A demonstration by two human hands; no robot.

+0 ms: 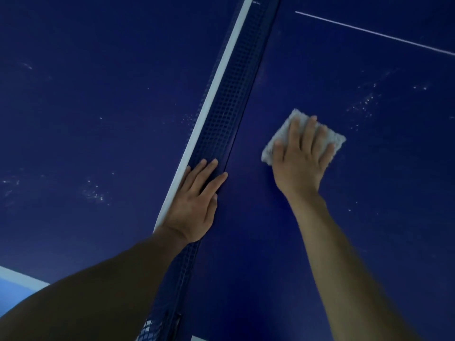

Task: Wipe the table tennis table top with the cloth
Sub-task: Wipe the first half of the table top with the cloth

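Observation:
The dark blue table tennis table top [369,193] fills the view. A small white folded cloth [283,134] lies flat on it, right of the net. My right hand [301,158] presses the cloth down with straight, spread fingers that cover most of it. My left hand [197,200] rests flat on the net [229,99], fingers straight along its mesh, holding nothing. The net has blue mesh and a white top band and runs diagonally from the bottom middle to the top.
Pale specks and smears dot the table top on both sides of the net, densest at the lower left [93,190] and the upper right [364,102]. A thin white line [374,33] crosses the far right half. The table's white edge [22,276] shows at the lower left.

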